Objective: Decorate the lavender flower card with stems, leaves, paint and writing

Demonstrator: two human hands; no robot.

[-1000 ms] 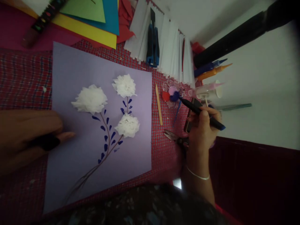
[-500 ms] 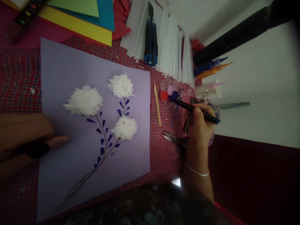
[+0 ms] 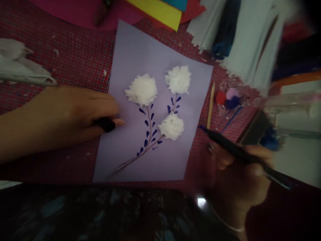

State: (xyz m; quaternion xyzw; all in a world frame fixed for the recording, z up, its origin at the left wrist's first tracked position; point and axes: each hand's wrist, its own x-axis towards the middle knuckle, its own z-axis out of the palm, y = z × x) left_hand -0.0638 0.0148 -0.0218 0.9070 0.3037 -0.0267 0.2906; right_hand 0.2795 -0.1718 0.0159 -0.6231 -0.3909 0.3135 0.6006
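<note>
My right hand is closed round a black paintbrush, whose blue-purple tip points at the right edge of a lilac sheet. At the sheet's left edge, my left hand curls its fingers round a small black cap-like thing, partly hidden. On the sheet are three white crinkled-paper flowers, one of them a left flower, with thin brown stems and dark blue painted leaves. A clear palette holds red, pink and dark blue paint.
A wooden stick and a thin blue brush lie right of the sheet. Beyond are white paper strips, a blue cutter and paint tubes. Coloured paper lies at the back, white crumpled paper at far left.
The brush has left the dark blue paint and come back toward the sheet, in my right hand. My view has swung left, so the sheet appears farther right. My left hand stays by the sheet's left edge.
</note>
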